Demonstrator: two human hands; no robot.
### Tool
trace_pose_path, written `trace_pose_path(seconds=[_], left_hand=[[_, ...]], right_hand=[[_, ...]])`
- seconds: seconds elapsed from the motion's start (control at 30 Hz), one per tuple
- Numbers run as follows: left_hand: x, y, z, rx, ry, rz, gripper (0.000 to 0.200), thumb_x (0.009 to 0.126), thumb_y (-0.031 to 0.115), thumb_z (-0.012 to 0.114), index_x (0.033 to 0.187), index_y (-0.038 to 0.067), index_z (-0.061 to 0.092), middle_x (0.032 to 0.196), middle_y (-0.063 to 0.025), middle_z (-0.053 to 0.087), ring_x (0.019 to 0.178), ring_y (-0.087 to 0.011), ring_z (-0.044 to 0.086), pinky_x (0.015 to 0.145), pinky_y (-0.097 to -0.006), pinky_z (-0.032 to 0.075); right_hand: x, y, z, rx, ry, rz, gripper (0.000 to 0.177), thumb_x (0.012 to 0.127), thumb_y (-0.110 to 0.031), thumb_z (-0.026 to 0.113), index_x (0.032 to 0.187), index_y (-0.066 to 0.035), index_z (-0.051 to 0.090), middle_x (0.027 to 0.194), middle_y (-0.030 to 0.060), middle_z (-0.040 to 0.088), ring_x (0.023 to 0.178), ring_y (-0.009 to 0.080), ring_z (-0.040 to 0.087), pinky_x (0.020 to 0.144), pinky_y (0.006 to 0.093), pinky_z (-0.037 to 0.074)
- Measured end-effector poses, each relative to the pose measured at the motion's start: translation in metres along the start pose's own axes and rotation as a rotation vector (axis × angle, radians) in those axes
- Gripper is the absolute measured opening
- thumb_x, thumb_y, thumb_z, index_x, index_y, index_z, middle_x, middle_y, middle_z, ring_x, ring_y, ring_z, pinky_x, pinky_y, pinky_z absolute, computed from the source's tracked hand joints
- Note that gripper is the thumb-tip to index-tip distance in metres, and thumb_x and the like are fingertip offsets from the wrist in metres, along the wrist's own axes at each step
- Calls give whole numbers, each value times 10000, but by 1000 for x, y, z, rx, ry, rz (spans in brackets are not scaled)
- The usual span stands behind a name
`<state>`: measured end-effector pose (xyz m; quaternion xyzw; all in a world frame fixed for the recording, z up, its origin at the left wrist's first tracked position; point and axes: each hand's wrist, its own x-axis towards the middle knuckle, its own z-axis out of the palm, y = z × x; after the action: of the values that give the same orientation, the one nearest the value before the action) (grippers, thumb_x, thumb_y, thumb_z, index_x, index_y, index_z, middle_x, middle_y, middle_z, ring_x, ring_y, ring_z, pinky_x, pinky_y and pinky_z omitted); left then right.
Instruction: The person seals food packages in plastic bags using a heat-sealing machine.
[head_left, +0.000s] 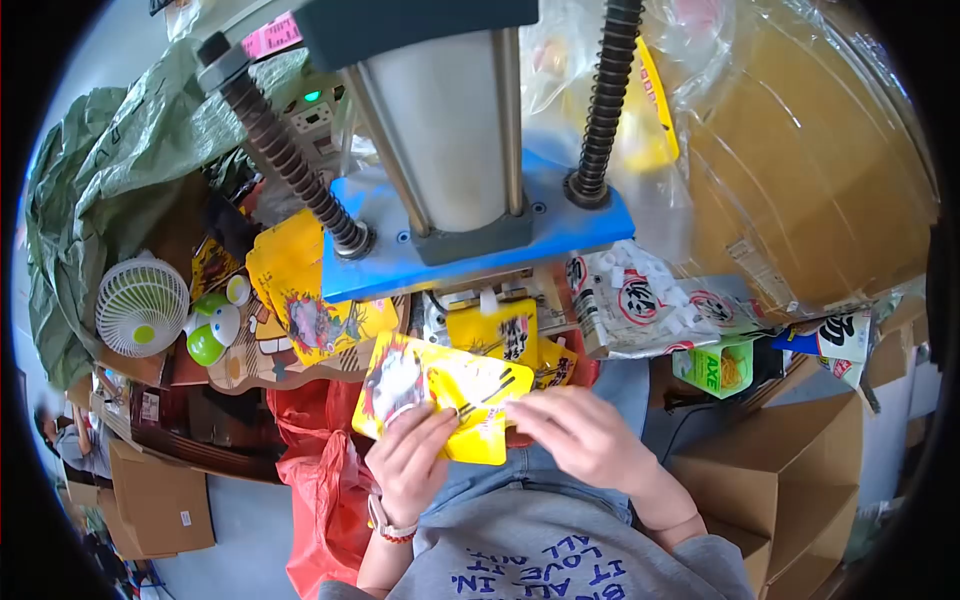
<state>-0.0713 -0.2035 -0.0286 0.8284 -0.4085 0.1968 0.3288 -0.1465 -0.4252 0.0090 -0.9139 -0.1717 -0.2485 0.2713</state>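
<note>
A yellow printed pouch point(480, 385) is held in front of my body, below the press. My left hand point(408, 455) grips its lower left part, fingers across the front. At the pouch's right edge is my right hand point(580, 430), its fingers bent and drawn together; whatever lies between the fingertips is hidden. Behind the held pouch, another yellow pouch point(490, 330) lies under the blue plate point(480, 250) of the press. A silver printed bag point(610, 325) bearing a heap of small white plastic pieces point(665, 295) sits to the right.
Several yellow pouches point(300, 280) are stacked left of the press, near a white fan point(143, 305). A green AXE box point(715, 368) stands at right, above an open cardboard box point(780, 470). A red plastic bag point(320, 490) hangs left of my lap.
</note>
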Motion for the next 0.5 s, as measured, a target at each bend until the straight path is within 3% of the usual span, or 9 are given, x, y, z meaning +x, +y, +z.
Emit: trace_pose_path(seconds=[0.1, 0.13, 0.17, 0.23, 0.27, 0.33, 0.37, 0.43, 0.5], left_hand=[[5, 3, -11, -243, -120, 27, 348, 648, -79, 628, 969, 13, 728, 957, -105, 736, 839, -252, 728, 735, -322, 582], [5, 2, -13, -380, -159, 14, 381, 633, -68, 624, 988, 22, 729, 989, -95, 737, 838, -237, 729, 748, -318, 590], [7, 3, -9, -457, -184, -34, 308, 711, -41, 652, 1002, 19, 734, 968, -110, 739, 808, -249, 732, 709, -312, 590], [4, -6, 15, -495, -267, -177, 209, 815, 49, 699, 1017, 1, 727, 906, -122, 732, 734, -216, 719, 640, -289, 566], [-1, -16, 32, -610, -452, -508, 214, 893, 173, 716, 993, -17, 722, 865, -80, 735, 687, -124, 670, 616, -255, 522], [-4, -24, 73, -957, -245, -835, 233, 920, 200, 702, 966, -28, 723, 863, -28, 727, 719, -49, 609, 642, -225, 490], [-1, -33, 84, -1039, -206, -946, 217, 940, 180, 679, 973, -31, 721, 912, -14, 720, 778, -38, 605, 680, -218, 492], [18, -40, 91, -1305, -97, -1025, 183, 935, 112, 662, 1027, -43, 698, 951, -65, 725, 798, -94, 667, 699, -232, 527], [33, -49, 95, -1360, -93, -1094, 193, 935, 99, 654, 1055, -49, 683, 988, -81, 721, 814, -107, 673, 730, -241, 533]], right_hand=[[2, -4, -14, 136, 45, -192, 342, 730, -118, 812, 1050, -39, 722, 1027, 52, 683, 915, 196, 639, 758, 329, 539], [2, -8, -19, 240, 47, -159, 380, 692, -161, 846, 1040, -61, 732, 1046, 48, 687, 918, 193, 632, 761, 329, 537], [3, -5, -17, 299, 53, -99, 403, 687, -165, 852, 1054, -57, 726, 1040, 50, 689, 919, 198, 630, 770, 332, 535], [7, 9, -7, 300, 9, 65, 532, 699, -178, 849, 1176, -36, 662, 1101, 86, 672, 990, 258, 620, 862, 370, 511], [10, 22, -1, 241, 33, 127, 578, 711, -175, 839, 1228, -31, 622, 1148, 105, 651, 1036, 290, 606, 904, 387, 491], [11, 40, -1, 156, 86, 288, 618, 754, -145, 803, 1305, -20, 551, 1257, 142, 595, 1143, 344, 567, 986, 405, 444], [9, 46, -8, 95, 175, 384, 525, 783, -98, 769, 1263, -20, 573, 1238, 151, 604, 1137, 330, 574, 978, 390, 448], [4, 65, -21, -69, 223, 533, 426, 824, -67, 707, 1227, -16, 576, 1191, 162, 609, 1088, 346, 581, 946, 386, 458], [5, 99, -19, -371, 213, 538, 408, 842, -53, 672, 1232, -13, 558, 1113, 165, 620, 1018, 373, 588, 906, 406, 471]])
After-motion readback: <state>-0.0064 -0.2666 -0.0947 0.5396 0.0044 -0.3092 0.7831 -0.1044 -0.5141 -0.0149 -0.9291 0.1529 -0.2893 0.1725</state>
